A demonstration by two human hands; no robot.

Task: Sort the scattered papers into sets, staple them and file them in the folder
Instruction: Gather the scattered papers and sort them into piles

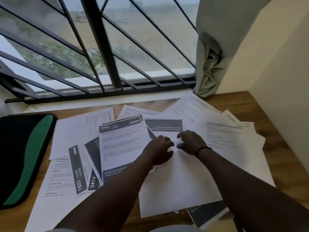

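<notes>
Loose papers [123, 143] lie scattered and overlapping across the wooden desk [274, 148], below the barred window [100, 47]. Taking the sheet headed 2762 [122, 141] as the landmark: it lies near the middle of the spread, on top of its neighbours. Just left of it, partly tucked under its edge, is a sheet marked 3414 [93, 164], and further left one marked 1623 [78, 171]. Well to the left of all these, at the desk's edge, lies a black and green folder [25, 158], flat and closed.

Both hands meet just right of the 2762 sheet. The left hand [160, 148] rests at that sheet's right edge with fingers curled; the right hand [190, 142], a dark band on its wrist, is close beside it, fingers bent down onto a paper with a dark header [163, 125]. Blur hides whether either hand actually pinches a sheet. A large blank sheet [177, 185] lies below the hands. A pale curtain [210, 64] hangs far right of the landmark.
</notes>
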